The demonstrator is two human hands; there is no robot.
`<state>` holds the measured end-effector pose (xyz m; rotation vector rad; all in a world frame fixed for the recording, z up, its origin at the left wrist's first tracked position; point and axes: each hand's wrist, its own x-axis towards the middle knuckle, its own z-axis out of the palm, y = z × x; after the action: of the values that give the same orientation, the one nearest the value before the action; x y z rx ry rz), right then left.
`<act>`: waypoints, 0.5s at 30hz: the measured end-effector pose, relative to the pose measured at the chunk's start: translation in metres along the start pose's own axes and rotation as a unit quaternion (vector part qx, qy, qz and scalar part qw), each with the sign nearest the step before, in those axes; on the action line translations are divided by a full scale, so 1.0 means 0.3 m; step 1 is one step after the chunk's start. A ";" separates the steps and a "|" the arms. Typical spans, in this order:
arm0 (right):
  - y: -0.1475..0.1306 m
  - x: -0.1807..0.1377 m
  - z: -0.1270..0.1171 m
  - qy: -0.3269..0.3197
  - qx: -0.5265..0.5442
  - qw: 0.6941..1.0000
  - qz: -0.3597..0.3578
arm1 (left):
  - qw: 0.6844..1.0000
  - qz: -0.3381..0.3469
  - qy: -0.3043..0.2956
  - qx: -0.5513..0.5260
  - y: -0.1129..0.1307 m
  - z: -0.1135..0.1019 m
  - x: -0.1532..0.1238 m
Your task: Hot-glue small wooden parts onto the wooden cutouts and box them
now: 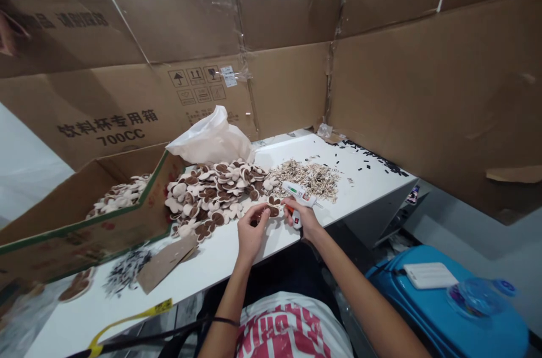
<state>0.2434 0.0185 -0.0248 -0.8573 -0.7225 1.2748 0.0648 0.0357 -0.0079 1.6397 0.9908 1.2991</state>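
My left hand rests on the white table, fingers pinched on a small brown and cream felt piece. My right hand grips a white hot glue gun whose nozzle points toward that piece. A large heap of the same brown and cream felt pieces lies just beyond my left hand. A pile of small pale cut-outs lies behind the glue gun.
An open cardboard box with more felt pieces stands at the left. A white plastic bag sits behind the heap. Tall cardboard walls surround the table. Black bits, a cardboard scrap and a blue case are nearby.
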 end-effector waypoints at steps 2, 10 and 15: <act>0.000 0.000 0.004 0.007 -0.005 1.000 -0.009 | 1.000 0.006 0.004 0.007 0.005 0.000 -0.002; 0.010 -0.005 0.016 0.031 -0.048 0.998 -0.019 | 1.000 -0.016 -0.002 0.005 0.029 0.003 -0.006; 0.011 -0.008 0.019 0.023 -0.054 0.998 -0.028 | 1.000 -0.013 -0.004 -0.009 0.031 0.003 -0.006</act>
<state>0.2366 0.0174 -0.0248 -0.9450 -0.7789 1.1715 0.0662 0.0305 -0.0002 1.6116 0.9895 1.2784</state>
